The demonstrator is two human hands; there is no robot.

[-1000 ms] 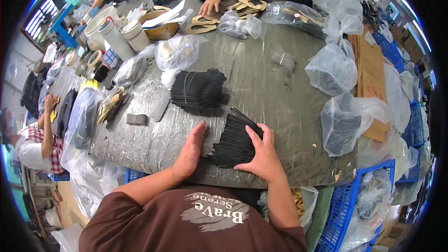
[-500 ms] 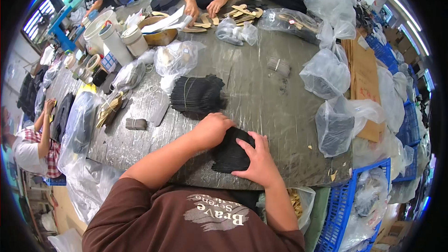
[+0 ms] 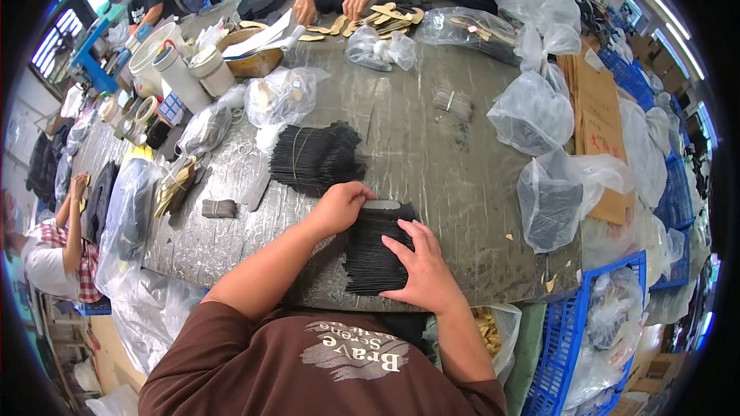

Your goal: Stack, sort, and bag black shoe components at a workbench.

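Observation:
A stack of thin black flat pieces (image 3: 374, 254) lies fanned on the worktable in front of me, its layered edges showing. My left hand (image 3: 343, 206) is closed at the stack's far left corner, fingertips pinched beside a greyish piece (image 3: 381, 205) along the far end. My right hand (image 3: 422, 266) wraps the stack's right side, thumb at the near corner and fingers over the top. Just beyond my left hand sits a larger bundle of similar black pieces (image 3: 314, 156) with a band around it.
Small banded bundles lie on the worktable (image 3: 432, 154), one at left (image 3: 220, 209), another farther off (image 3: 453, 104). Clear plastic bags (image 3: 551, 200) line the right side. A blue crate (image 3: 563, 347) stands at lower right. Across the table, a person's hands (image 3: 356, 5) handle tan pieces (image 3: 389, 19).
The stack under my hands has spread wider, with more layered edges and a greyish piece at its far end now visible. My left hand has shifted slightly left; the view has shifted a little.

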